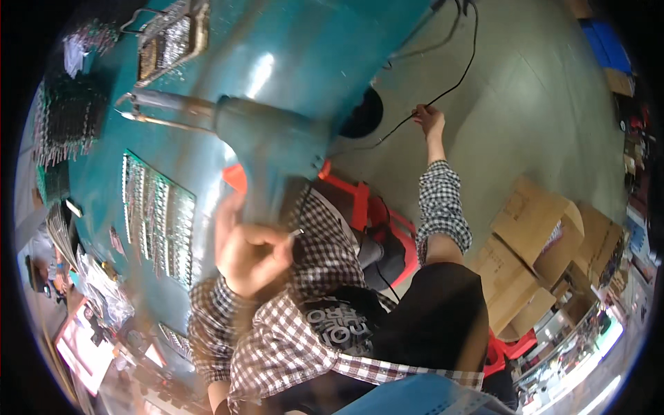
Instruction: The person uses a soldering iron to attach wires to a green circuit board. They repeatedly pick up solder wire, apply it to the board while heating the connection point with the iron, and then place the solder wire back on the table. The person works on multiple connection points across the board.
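My left hand point(252, 257) is closed round the handle of a grey-green soldering gun point(270, 135), raised above the green table. The gun has a red trigger and points left with two metal prongs; motion blurs its body. A small shiny metal piece shows beside my left thumb, too small to name. Stretched out to the right, my right hand point(430, 121) has its fingers closed on a thin black cord point(453, 88), which runs on both sides of it over the floor. A panel of several circuit board strips point(159, 218) lies on the table below the gun's tip.
A metal tray point(173, 43) with shiny contents sits at the table's far left. Stacks of boards point(68, 124) line the left edge. By my legs stands a red plastic stool point(361, 207). Open cardboard boxes point(529, 221) are on the right; a black round object point(366, 114) is beside the table.
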{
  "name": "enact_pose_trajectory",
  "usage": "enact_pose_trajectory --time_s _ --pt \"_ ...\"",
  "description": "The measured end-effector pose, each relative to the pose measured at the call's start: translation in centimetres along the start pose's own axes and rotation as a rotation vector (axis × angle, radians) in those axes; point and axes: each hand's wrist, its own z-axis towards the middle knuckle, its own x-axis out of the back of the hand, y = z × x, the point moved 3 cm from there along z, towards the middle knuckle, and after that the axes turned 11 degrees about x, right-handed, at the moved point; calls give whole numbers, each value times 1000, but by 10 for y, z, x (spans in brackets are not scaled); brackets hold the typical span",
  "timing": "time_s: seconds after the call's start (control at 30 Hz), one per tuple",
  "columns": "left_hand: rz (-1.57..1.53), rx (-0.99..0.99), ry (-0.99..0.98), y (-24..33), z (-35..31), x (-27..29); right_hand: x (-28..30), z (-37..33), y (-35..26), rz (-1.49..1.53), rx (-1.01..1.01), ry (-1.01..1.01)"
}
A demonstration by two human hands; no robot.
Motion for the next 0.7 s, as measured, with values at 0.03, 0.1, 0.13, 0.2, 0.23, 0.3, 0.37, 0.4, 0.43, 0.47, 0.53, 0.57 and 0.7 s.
enact_pose_trajectory --time_s 0.03,0.1,0.13,0.2,0.23,0.3,0.37,0.4,0.43,0.47,0.53,0.57,0.7 --pt "55 -33 24 2 2 4 7 -13 -6 141 -51 -60" --pt "57 -72 59 -2 4 3 43 -39 -24 402 -132 -127" --pt "34 -56 68 -4 7 2 57 -54 -38 463 -144 -137" --pt "14 -61 79 -8 9 3 68 -89 -68 593 -153 -180" --pt "35 -93 70 -11 12 4 77 -104 -81 633 -160 -160" --pt "24 -127 90 -21 15 6 84 -124 -101 725 -170 -142" --pt "7 -97 112 -27 15 7 83 -132 -110 798 -184 -103" --pt "3 -87 128 -31 14 6 82 -134 -112 835 -190 -84" --pt "-13 -81 116 -30 15 6 81 -135 -117 891 -185 -93" --pt "-27 -72 114 -28 16 5 81 -137 -122 936 -184 -74" --pt "-56 -55 111 -26 16 2 81 -142 -136 1028 -181 -35" --pt "-41 -37 124 -26 16 3 80 -145 -145 1100 -163 -46" --pt "-13 -56 138 -32 15 5 81 -151 -170 1142 -134 82"
